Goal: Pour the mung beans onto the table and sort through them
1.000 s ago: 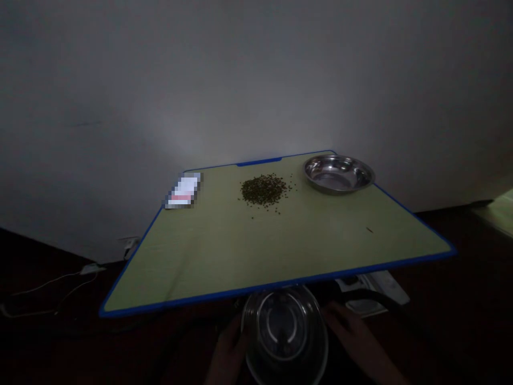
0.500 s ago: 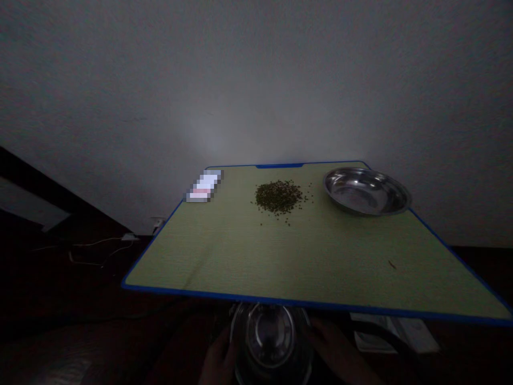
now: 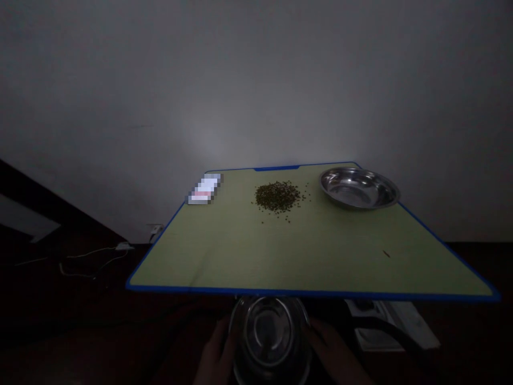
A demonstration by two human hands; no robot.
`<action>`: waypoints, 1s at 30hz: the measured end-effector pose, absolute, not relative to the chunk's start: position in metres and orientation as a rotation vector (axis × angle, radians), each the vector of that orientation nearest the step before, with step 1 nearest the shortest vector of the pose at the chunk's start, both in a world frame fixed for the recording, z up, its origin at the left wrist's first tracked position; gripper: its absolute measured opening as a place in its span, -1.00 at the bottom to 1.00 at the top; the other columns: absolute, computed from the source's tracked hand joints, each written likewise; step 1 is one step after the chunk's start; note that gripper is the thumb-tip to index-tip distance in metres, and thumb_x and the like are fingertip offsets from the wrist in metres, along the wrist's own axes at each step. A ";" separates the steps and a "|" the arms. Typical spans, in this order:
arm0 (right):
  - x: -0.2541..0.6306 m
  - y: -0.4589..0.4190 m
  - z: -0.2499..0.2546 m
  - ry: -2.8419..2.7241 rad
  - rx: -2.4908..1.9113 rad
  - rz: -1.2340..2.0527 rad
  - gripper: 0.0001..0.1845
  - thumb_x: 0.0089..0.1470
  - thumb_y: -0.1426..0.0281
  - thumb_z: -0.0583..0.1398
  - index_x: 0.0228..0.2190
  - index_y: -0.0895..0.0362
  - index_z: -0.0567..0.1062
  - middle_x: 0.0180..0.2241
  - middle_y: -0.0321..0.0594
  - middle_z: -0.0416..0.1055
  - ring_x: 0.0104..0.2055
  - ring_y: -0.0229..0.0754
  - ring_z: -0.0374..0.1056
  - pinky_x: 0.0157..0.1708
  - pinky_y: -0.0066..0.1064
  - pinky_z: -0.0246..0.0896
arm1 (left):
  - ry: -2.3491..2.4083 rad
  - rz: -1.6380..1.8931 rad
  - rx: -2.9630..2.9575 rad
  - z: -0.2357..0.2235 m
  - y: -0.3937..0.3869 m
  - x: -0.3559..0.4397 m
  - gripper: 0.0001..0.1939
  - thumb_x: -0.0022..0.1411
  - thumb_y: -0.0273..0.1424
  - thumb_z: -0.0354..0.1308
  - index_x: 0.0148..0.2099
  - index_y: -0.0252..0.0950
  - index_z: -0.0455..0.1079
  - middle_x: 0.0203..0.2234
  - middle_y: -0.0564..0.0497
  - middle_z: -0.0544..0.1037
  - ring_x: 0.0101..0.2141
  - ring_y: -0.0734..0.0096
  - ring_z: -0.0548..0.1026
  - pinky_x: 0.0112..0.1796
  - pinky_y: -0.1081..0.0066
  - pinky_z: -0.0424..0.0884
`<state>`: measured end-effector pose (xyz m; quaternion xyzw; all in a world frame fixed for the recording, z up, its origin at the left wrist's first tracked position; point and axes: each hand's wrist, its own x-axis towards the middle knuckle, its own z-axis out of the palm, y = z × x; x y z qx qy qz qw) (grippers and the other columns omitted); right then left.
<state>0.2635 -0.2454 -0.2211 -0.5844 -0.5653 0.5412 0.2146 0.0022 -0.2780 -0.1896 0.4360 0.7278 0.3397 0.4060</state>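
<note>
At the bottom of the view, below the table's front edge, a shiny round metal bowl (image 3: 268, 331) sits between my two hands. My left hand (image 3: 216, 350) grips its left side, fingers curled against the rim and partly lost in shadow. On the opposite side, my right hand (image 3: 331, 347) holds the bowl's right edge, its fingertips dark and partly hidden. A heap of small greenish-brown beans or seeds (image 3: 277, 196) lies on the light green table (image 3: 240, 251), with stray ones around it. To the right of the heap stands a wide, shallow metal basin (image 3: 358, 190).
A phone-like item (image 3: 205, 189), blurred out, lies at the table's far left. A small brown sliver (image 3: 386, 253) is on the right part of the tabletop. White papers or boxes (image 3: 385, 326) lie below at right, cables (image 3: 124, 247) at left. A pale wall stands behind.
The view has shifted slightly, so the table's right side and the basin appear a little further left. Both hands stay on the bowl, almost unmoved.
</note>
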 end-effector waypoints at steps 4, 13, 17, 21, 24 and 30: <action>0.263 -0.242 -0.215 -1.599 -1.615 1.481 -0.31 0.09 -0.07 -0.01 -0.03 0.15 0.54 0.06 -0.08 0.44 0.15 0.13 0.25 0.16 -0.17 0.05 | 1.781 0.937 1.025 -0.194 -0.277 0.010 -0.41 0.20 -0.04 0.00 0.09 -0.36 0.39 0.06 -0.18 0.49 0.10 0.05 0.39 0.09 0.21 0.30; 0.257 -0.237 -0.225 -1.593 -1.682 1.462 -0.27 0.08 -0.07 -0.02 -0.02 0.21 0.51 0.07 -0.01 0.42 0.16 0.10 0.25 0.18 -0.16 0.01 | 1.725 0.912 1.052 -0.207 -0.269 -0.001 -0.44 0.23 -0.09 -0.01 0.09 -0.39 0.39 0.07 -0.20 0.48 0.12 0.05 0.36 0.12 0.19 0.25; 0.255 -0.238 -0.236 -1.556 -1.722 1.474 -0.30 0.08 -0.05 -0.01 -0.01 0.17 0.52 0.08 -0.05 0.41 0.17 0.09 0.24 0.19 -0.16 0.02 | 1.733 0.896 1.061 -0.215 -0.268 -0.006 -0.49 0.20 -0.14 0.00 0.06 -0.36 0.43 0.08 -0.18 0.47 0.12 0.03 0.36 0.13 0.16 0.23; 0.265 -0.247 -0.255 -1.716 -1.712 1.440 -0.39 -0.05 0.01 0.18 -0.04 0.11 0.55 0.09 -0.06 0.40 0.17 0.14 0.24 0.17 -0.16 0.06 | 1.868 0.865 1.158 -0.233 -0.278 -0.019 -0.49 -0.04 -0.18 0.19 -0.04 -0.31 0.51 0.08 -0.18 0.46 0.15 -0.11 0.31 0.15 0.08 0.20; 0.283 -0.259 -0.264 -1.842 -1.663 1.317 -0.38 -0.21 0.11 0.31 -0.04 0.00 0.55 0.11 -0.12 0.38 0.18 0.19 0.22 0.16 -0.13 0.08 | 1.916 0.817 1.191 -0.236 -0.284 -0.027 -0.49 -0.11 -0.23 0.23 -0.05 -0.27 0.52 0.08 -0.16 0.46 0.15 -0.10 0.31 0.13 0.10 0.23; 0.320 -0.274 -0.246 -1.823 -1.727 1.155 -0.51 -0.16 0.09 0.27 -0.13 -0.07 0.59 0.03 -0.23 0.47 0.13 0.09 0.29 0.10 -0.28 0.18 | 1.877 0.808 1.128 -0.211 -0.277 -0.019 -0.53 0.11 -0.18 0.05 0.01 -0.28 0.46 0.03 -0.13 0.51 0.08 0.06 0.42 0.07 0.21 0.33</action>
